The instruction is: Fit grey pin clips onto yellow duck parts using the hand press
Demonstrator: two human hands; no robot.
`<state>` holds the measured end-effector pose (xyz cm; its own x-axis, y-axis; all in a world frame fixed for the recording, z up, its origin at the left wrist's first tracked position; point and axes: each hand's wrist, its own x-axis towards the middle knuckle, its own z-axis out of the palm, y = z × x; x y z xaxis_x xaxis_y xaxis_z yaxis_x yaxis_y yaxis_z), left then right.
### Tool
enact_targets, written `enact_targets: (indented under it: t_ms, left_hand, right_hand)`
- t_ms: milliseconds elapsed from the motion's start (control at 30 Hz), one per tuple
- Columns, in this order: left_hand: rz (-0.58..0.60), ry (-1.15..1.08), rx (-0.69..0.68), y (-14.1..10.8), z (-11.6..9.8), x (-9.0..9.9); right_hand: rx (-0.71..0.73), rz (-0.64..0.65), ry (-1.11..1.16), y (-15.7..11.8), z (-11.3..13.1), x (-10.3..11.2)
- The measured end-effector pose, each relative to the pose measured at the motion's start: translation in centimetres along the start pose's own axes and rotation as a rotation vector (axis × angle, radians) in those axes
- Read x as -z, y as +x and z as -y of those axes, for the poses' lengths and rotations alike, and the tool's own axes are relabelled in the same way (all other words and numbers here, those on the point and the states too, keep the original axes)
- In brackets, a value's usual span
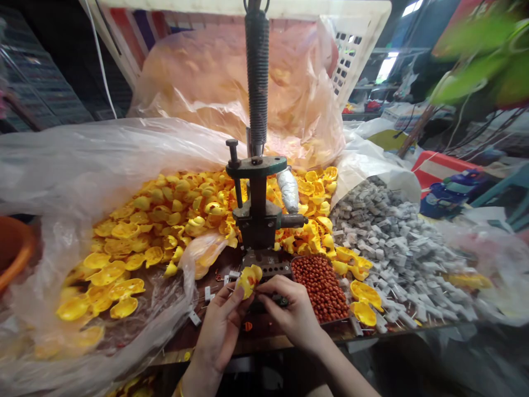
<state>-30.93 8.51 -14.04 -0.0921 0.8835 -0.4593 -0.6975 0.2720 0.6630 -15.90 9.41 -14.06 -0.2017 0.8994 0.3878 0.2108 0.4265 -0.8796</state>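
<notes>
My left hand (223,322) is closed on a small yellow plastic toy shell (248,278) with an orange-red patch on it. My right hand (291,309) comes in from the right, its thumb and fingertips pinched together close beside that shell. Whatever sits in the pinch, if anything, is too small to make out. Both hands are just in front of the base of a hand press (258,220). A box of small red-brown beads (320,286) stands to the right of my right hand. Some white plastic pieces with metal pins (209,293) lie to the left of the press.
Yellow half shells (165,207) are heaped on plastic sheeting behind and left of the press. Grey-white pinned blocks (392,248) form a pile on the right. Behind stands a tilted white crate (359,55) with a bag in it. An orange tub (14,248) is far left.
</notes>
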Motion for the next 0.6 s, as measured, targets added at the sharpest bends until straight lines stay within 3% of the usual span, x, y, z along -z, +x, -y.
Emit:
enact_targets:
  t_ms: [233,333,467,600]
  left_hand:
    - [0.029,0.107,-0.006,0.5,-0.1,0.9]
    - [0.057,0.293,-0.136,2.2,0.2,1.1]
    - [0.158,0.783,-0.468,5.3,0.1,0.7]
    - [0.282,0.981,-0.538,7.0,-1.1,-0.3]
  right_hand:
    - [-0.293,0.062,0.207,0.6,-0.9,0.1]
    - [-0.199,0.015,-0.053,1.7,-2.1,-0.5]
    - [-0.169,-0.035,-0.534,3.2,-4.0,-0.8]
    - [-0.223,-0.171,-0.482,5.8,-5.2,3.0]
